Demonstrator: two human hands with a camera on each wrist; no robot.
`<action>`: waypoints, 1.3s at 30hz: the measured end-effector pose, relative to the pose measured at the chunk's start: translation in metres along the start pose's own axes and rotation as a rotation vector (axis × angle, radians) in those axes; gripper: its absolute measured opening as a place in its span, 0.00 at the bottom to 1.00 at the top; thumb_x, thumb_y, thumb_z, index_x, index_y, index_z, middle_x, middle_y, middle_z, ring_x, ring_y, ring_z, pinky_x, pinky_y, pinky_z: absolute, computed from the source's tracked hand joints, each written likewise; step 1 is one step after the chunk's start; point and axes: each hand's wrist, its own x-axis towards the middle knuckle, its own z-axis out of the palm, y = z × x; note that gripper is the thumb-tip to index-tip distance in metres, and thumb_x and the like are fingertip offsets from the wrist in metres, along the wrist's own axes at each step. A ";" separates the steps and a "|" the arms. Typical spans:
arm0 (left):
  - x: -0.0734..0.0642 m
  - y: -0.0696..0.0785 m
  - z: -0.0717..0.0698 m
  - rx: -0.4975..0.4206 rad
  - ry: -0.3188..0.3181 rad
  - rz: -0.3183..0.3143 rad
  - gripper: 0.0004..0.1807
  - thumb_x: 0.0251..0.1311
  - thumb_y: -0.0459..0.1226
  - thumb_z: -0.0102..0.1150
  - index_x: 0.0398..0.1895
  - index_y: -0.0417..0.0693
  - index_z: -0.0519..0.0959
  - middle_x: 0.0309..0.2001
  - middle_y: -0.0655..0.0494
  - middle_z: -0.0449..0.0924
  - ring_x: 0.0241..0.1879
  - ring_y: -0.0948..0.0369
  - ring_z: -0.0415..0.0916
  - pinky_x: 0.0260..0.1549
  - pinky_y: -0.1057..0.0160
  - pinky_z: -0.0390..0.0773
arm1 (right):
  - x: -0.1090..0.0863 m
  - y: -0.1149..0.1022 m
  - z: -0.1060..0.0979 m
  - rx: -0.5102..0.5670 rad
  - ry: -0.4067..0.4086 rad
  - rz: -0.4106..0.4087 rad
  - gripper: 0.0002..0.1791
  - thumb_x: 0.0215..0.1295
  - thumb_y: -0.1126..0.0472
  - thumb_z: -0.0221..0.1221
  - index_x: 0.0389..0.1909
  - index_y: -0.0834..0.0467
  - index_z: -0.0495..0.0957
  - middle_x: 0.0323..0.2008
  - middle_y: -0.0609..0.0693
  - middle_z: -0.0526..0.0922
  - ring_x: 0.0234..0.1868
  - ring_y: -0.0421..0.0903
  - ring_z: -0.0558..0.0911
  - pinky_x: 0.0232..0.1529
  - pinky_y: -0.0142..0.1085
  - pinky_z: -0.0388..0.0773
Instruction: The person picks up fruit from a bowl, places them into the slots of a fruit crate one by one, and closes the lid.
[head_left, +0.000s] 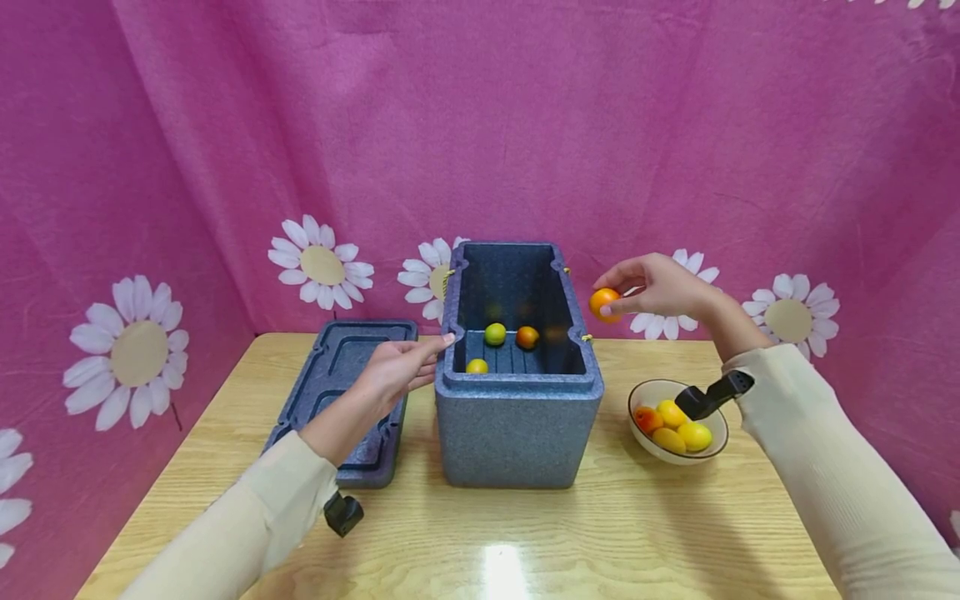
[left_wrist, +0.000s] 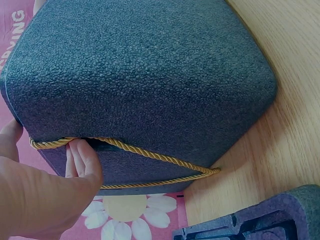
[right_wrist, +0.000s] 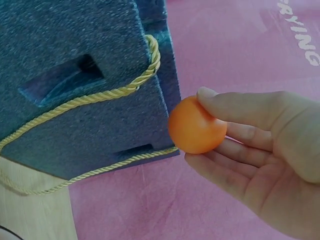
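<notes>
My right hand pinches an orange between thumb and fingertips, raised just right of the grey foam box. At the box's left side my left hand grips its wall, thumb on the rim and fingers at the side recess beside the golden rope. Inside the open box lie a green fruit, a red-orange fruit and a yellow fruit, the last partly hidden by the front wall. A cream bowl under my right forearm holds several yellow and red fruits.
The grey box lid lies on the wooden table left of the box, partly behind my left forearm. A pink curtain with daisies stands behind and along both sides. Rope also loops along the box's right side.
</notes>
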 end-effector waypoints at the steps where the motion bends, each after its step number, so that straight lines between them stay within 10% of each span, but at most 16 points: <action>1: 0.000 0.000 0.000 0.002 0.002 0.001 0.41 0.57 0.52 0.64 0.66 0.35 0.65 0.66 0.40 0.70 0.63 0.52 0.73 0.62 0.56 0.76 | 0.001 -0.002 0.000 -0.001 0.005 0.005 0.19 0.58 0.64 0.66 0.51 0.64 0.79 0.45 0.60 0.85 0.44 0.48 0.83 0.41 0.25 0.83; 28: -0.002 0.001 -0.001 -0.002 -0.002 -0.005 0.39 0.56 0.52 0.64 0.64 0.36 0.67 0.65 0.41 0.71 0.62 0.53 0.74 0.63 0.57 0.75 | 0.045 -0.027 -0.011 -0.032 -0.026 0.035 0.18 0.61 0.62 0.64 0.52 0.63 0.79 0.44 0.58 0.86 0.41 0.45 0.83 0.41 0.22 0.80; 39: 0.000 0.002 -0.001 -0.001 0.007 -0.014 0.40 0.55 0.52 0.65 0.65 0.37 0.66 0.64 0.41 0.72 0.62 0.53 0.75 0.62 0.57 0.76 | 0.071 -0.045 -0.005 -0.039 -0.070 0.052 0.18 0.63 0.59 0.62 0.53 0.60 0.79 0.48 0.58 0.85 0.47 0.49 0.81 0.60 0.48 0.77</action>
